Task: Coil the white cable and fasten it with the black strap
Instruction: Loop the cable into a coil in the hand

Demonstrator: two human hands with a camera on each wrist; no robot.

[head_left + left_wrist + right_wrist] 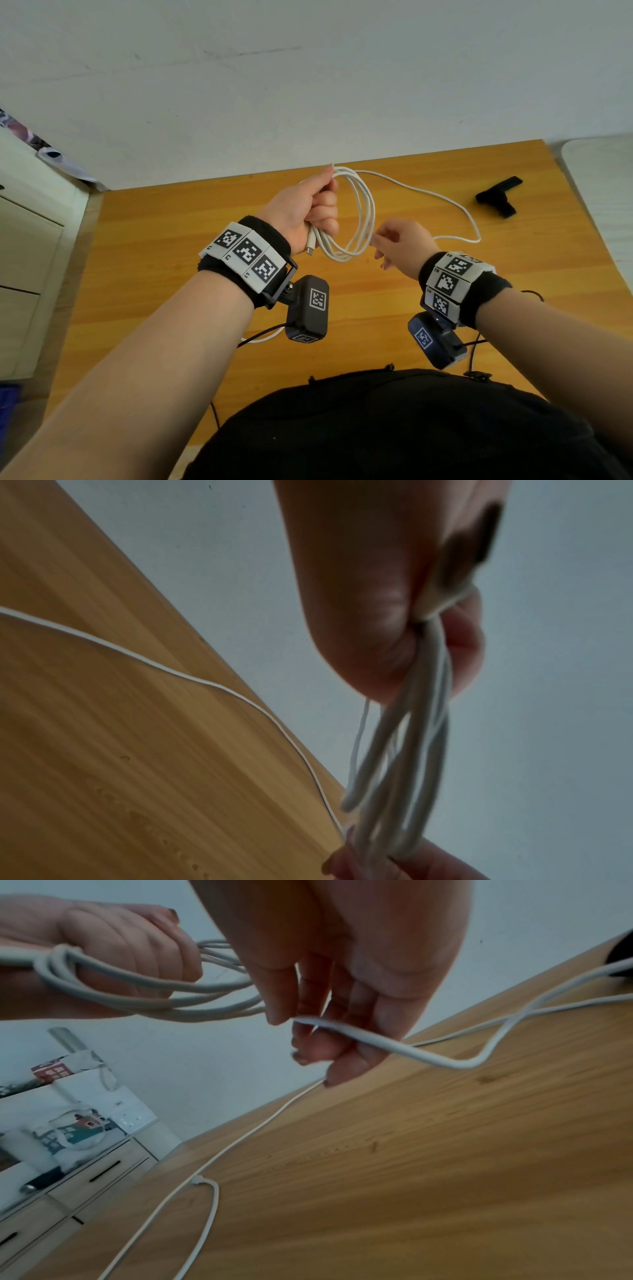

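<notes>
My left hand point(317, 209) is raised above the wooden table point(394, 294) and grips several loops of the white cable point(364, 212), whose plug end point(311, 245) sticks out below the fist. The same bundle point(404, 764) hangs from the fist in the left wrist view. My right hand point(394, 245) is just right of the loops and pinches the loose run of cable point(394, 1049) between thumb and fingers. The rest of the cable trails right across the table point(459, 209). The black strap point(498, 197) lies flat at the far right of the table, away from both hands.
A white wall point(308, 85) stands behind the table. A pale drawer cabinet point(30, 260) is on the left. A white rounded surface point(603, 178) adjoins the table's right edge. Thin camera leads point(263, 337) run over the near tabletop.
</notes>
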